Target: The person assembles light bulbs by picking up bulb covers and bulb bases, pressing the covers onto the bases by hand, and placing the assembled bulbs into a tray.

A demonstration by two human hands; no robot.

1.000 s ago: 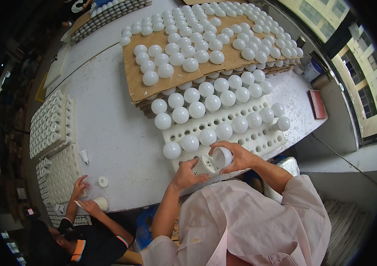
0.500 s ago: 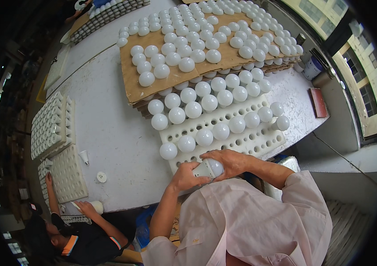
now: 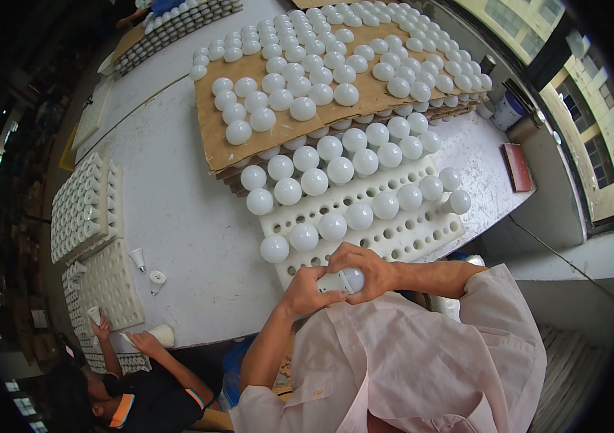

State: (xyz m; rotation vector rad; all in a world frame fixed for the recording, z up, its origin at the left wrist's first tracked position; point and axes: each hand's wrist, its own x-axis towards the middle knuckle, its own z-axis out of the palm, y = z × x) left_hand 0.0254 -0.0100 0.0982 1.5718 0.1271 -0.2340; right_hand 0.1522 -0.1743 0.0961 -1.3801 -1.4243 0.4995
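Close to my body, at the near edge of the white foam tray (image 3: 409, 244), I hold a light bulb (image 3: 336, 282) with a white body and a rounded milky dome. My left hand (image 3: 304, 294) is closed round its body. Wrapped over the dome end are the fingers of my right hand (image 3: 370, 271), which hide part of it. Beyond my hands, a row of white bulbs (image 3: 332, 225) stands dome-up in the holes of the tray. More bulbs (image 3: 340, 170) stand in two rows farther back.
Cardboard sheets (image 3: 214, 138) bearing many bulbs are stacked behind the tray. At left, a co-worker's hand (image 3: 102, 329) lifts a white bulb housing (image 3: 94, 315) beside a holed tray (image 3: 111, 285). Two loose white housings (image 3: 137, 259) lie on the table (image 3: 191, 238). A red box (image 3: 517, 167) sits at the right edge.
My right hand has curled further round the bulb's dome. The co-worker has raised a white housing from the trays, and a second white piece on the table now lies tilted and farther left.
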